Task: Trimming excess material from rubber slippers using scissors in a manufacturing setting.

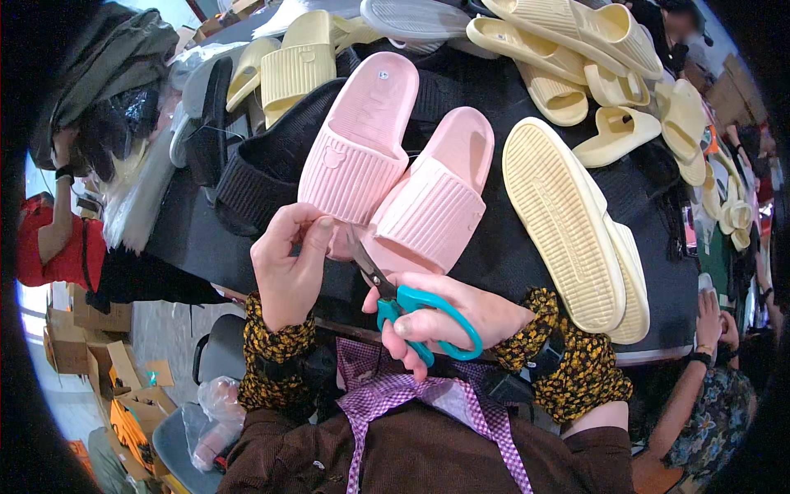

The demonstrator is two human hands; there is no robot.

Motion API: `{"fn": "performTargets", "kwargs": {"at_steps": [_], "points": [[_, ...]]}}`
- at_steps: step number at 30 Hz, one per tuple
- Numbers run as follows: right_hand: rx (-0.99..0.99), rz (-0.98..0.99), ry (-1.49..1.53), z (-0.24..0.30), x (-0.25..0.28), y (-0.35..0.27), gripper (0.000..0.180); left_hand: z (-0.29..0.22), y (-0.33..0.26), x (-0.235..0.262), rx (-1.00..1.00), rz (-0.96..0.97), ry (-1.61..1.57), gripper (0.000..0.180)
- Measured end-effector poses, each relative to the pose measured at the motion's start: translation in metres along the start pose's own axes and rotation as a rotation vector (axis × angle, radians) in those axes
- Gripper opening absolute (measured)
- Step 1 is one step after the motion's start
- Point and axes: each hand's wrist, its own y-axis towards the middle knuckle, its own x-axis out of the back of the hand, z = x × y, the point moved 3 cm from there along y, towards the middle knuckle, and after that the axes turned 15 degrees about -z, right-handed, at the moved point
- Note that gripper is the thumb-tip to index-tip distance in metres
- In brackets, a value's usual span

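Note:
A pair of pink slide sandals lies side by side before me. The left pink slide (346,193) has a ribbed strap with a raised animal-head shape; the right pink slide (432,210) overlaps its edge. Thumb and forefinger of my left hand (292,259) pinch together at the near strap edge of the left slide; whatever is between them is too small to make out. My right hand (448,313) holds scissors (387,290) with teal handles, fingers through the loops. Their dark blades point up and left, tips close to my left fingertips and the strap edge.
On the dark table (329,284), yellow slides (559,222) lie soles up at right. More yellow slides (568,41) are piled behind, with black slides (255,177) at left. Other people work at both sides. A chair (185,436) with plastic bags and cardboard boxes (103,317) stand lower left.

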Motion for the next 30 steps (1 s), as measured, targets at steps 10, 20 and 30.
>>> {"fn": "performTargets", "kwargs": {"at_steps": [10, 20, 30], "points": [[0.022, -0.197, -0.017, 0.002, 0.005, 0.003, 0.030, 0.001, -0.008, 0.005, -0.018, 0.014, 0.004, 0.004], [0.112, -0.229, -0.115, 0.010, 0.009, 0.002, 0.028, -0.003, -0.018, 0.044, -0.150, 0.316, 0.126, 0.010], [0.199, -0.261, -0.035, 0.029, 0.017, -0.013, 0.031, 0.055, -0.046, 0.165, 0.521, 0.427, 0.351, 0.008]]}}
